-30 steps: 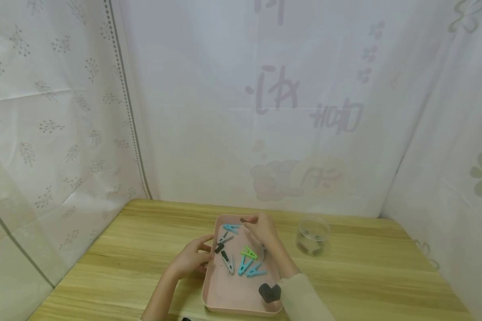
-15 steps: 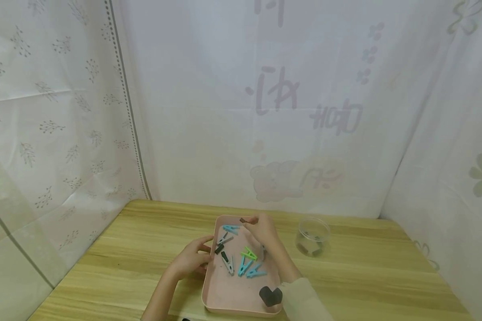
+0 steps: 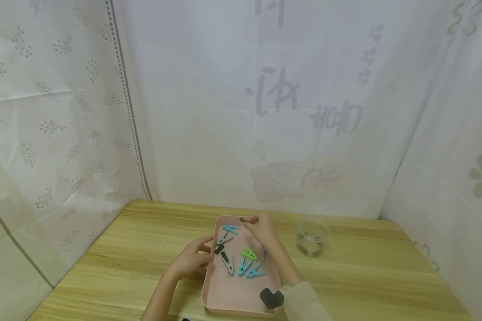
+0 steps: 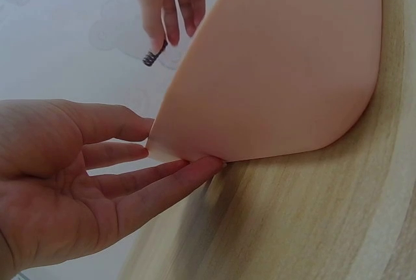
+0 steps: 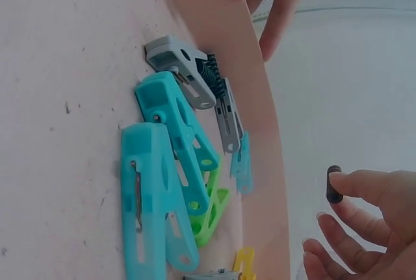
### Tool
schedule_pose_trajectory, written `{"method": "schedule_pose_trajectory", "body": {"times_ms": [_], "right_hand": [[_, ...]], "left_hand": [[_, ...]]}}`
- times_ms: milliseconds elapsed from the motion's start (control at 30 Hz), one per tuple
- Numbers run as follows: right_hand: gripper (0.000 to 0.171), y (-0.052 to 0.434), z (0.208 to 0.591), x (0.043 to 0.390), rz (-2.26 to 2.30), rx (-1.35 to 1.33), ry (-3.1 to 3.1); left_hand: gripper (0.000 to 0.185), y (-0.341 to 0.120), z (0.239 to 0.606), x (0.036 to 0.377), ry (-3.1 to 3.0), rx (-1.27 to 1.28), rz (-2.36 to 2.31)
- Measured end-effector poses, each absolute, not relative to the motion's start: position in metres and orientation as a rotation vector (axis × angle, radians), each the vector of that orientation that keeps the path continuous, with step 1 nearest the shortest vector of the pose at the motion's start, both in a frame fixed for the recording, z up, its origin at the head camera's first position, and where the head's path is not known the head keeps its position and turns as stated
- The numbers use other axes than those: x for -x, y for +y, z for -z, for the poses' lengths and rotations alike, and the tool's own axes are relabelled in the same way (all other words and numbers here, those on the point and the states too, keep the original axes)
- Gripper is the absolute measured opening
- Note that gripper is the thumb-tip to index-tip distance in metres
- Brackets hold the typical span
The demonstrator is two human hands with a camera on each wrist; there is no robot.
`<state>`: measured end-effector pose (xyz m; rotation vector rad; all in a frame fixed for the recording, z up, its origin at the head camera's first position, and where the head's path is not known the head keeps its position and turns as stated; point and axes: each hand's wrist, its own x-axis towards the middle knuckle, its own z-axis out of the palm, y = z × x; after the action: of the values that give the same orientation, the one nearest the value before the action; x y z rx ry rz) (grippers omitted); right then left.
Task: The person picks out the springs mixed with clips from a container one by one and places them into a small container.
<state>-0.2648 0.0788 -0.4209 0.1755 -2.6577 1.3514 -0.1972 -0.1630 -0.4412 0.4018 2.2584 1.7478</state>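
My left hand (image 3: 190, 257) holds the left wall of a pink tray (image 4: 279, 65), its thumb at the rim and its fingers against the outside. Over the tray's far end, my right hand (image 3: 262, 229) pinches a small black ridged piece (image 4: 153, 54) between thumb and fingertip. The right wrist view shows this piece (image 5: 334, 184) clear of the tray wall, with the other fingers loosely bent. Blue clothespins (image 5: 172, 130), grey clothespins (image 3: 228, 265) and a green clothespin (image 3: 249, 254) lie in the tray. Dark ridged pieces (image 3: 219, 248) lie against the grey ones.
A clear round jar (image 3: 313, 236) with several dark pieces inside stands right of the tray on the wooden table (image 3: 365, 267). Part of a yellow clothespin (image 5: 245, 264) shows in the right wrist view. White printed curtains (image 3: 209, 111) enclose the table behind and at both sides.
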Motion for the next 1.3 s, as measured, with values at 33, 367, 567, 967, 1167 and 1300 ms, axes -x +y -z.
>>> {"method": "schedule_pose_trajectory", "body": {"times_ms": [33, 367, 567, 967, 1167, 1300], "right_hand": [[0.015, 0.079, 0.420, 0.264, -1.358, -0.180, -2.656], [0.015, 0.078, 0.411, 0.256, -1.363, -0.176, -2.650], [0.015, 0.078, 0.408, 0.255, -1.368, -0.166, -2.644], [0.015, 0.082, 0.406, 0.248, -1.362, -0.171, -2.617], [0.016, 0.083, 0.405, 0.243, -1.367, -0.158, -2.607], [0.016, 0.084, 0.405, 0.241, -1.364, -0.141, -2.606]], "left_hand": [[0.067, -0.163, 0.441, 0.197, 2.258, -0.400, -1.748], [0.067, -0.163, 0.441, 0.198, 2.261, -0.393, -1.746], [0.066, -0.163, 0.440, 0.197, 2.269, -0.381, -1.743], [0.066, -0.163, 0.440, 0.197, 2.272, -0.396, -1.739], [0.067, -0.163, 0.440, 0.197, 2.265, -0.405, -1.740], [0.067, -0.163, 0.439, 0.197, 2.259, -0.408, -1.744]]}}
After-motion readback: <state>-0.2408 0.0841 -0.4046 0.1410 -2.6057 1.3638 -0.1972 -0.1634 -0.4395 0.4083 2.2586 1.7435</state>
